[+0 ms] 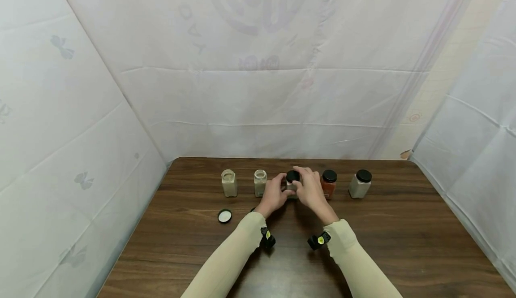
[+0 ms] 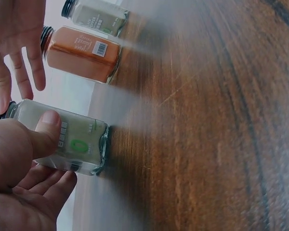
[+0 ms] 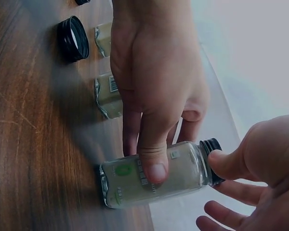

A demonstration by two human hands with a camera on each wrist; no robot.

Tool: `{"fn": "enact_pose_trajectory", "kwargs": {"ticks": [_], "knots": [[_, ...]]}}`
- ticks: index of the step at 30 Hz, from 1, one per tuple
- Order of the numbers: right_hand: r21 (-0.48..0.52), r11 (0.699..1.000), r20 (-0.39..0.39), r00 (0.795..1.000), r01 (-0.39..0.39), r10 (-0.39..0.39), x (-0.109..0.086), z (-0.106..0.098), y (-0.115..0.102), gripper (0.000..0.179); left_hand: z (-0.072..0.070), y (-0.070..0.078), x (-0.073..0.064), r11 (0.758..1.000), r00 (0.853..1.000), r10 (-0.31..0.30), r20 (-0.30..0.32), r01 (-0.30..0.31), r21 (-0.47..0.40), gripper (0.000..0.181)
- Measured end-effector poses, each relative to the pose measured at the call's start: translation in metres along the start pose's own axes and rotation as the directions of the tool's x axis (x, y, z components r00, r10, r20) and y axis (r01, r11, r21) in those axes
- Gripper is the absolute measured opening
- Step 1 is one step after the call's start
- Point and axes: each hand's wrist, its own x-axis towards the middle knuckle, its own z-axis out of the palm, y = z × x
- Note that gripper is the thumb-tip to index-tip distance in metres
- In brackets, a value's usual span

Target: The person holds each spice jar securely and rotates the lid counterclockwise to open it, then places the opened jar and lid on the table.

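Observation:
Near the far side of the table, a square glass jar [image 3: 183, 166] of pale powder stands upright with its black lid [image 3: 209, 145] on. My left hand [image 1: 274, 195] grips the jar's body, thumb on the printed front and fingers round the back. At the top, my right hand [image 1: 310, 189] pinches the lid between thumb and forefinger; its other fingers are off the jar. Just to the right stands a lidded jar of orange-red powder [image 2: 82, 53], close to my right hand. On the left, nearest my left hand, is an uncapped jar of pale powder [image 1: 260, 185].
Another uncapped jar [image 1: 229, 185] stands farther left, with a loose black lid [image 1: 224, 216] lying inside-up in front of it. A second loose lid shows partly behind my left wrist. At the right end is a capped pale jar [image 1: 360, 187]. White sheeting [image 1: 258, 110] hangs behind the table.

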Motion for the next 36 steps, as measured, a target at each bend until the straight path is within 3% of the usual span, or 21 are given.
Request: {"fn": "enact_pose_trajectory", "kwargs": {"ticks": [7,15,24,36], "knots": [[0.058,0.998,-0.103,0.995,-0.005,0.011,-0.005,0.002,0.003,0.057,-0.001,0.002,0.001,1.0,1.0,-0.002,0.012,0.002,-0.007,0.042],[0.122,0.992,-0.212,0.976,-0.032,0.057,-0.005,0.011,0.01,0.049,-0.001,0.001,0.001,0.999,1.0,-0.017,0.013,0.017,-0.04,0.042],[0.149,0.988,-0.222,0.973,-0.032,0.065,-0.006,0.016,0.013,0.044,-0.002,0.001,0.001,0.999,1.0,-0.03,0.008,0.03,-0.038,0.043],[0.167,0.986,-0.146,0.989,0.025,-0.001,-0.007,0.013,0.015,0.041,-0.002,0.003,-0.001,0.999,1.0,-0.021,0.018,0.022,-0.028,0.043]]}}
